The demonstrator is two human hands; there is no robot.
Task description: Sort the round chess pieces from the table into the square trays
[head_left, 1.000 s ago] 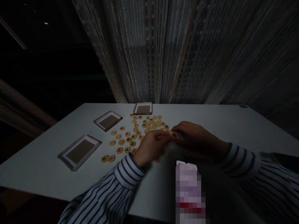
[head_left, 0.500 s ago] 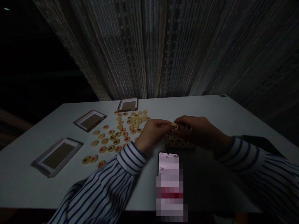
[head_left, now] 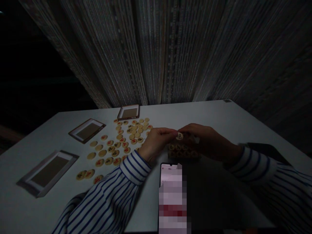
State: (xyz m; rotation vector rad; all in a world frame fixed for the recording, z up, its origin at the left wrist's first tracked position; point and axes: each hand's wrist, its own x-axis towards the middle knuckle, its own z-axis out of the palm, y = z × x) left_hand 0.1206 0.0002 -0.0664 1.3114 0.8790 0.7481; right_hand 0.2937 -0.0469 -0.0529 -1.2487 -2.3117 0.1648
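Note:
A round wooden xiangqi piece with a dark character is pinched by the fingertips of my left hand. Close against it from the other side comes my right hand, its fingers curled; a pale, shiny bit shows at its palm, too dim to name. Just below both hands, more pieces stand in tidy rows in a dark box, partly covered by my right hand. Left of my left hand lie many loose xiangqi pieces, some face up with red or black characters, others blank side up.
Three shallow framed trays or lids, one at the back, one mid-left and one front left, rest on the white table. A phone lies in front of the box. A dark flat object is beside my right wrist.
The view has shifted slightly, so the table things appear a little further left and lower. Both hands stay together at the piece, which is tilted slightly differently.

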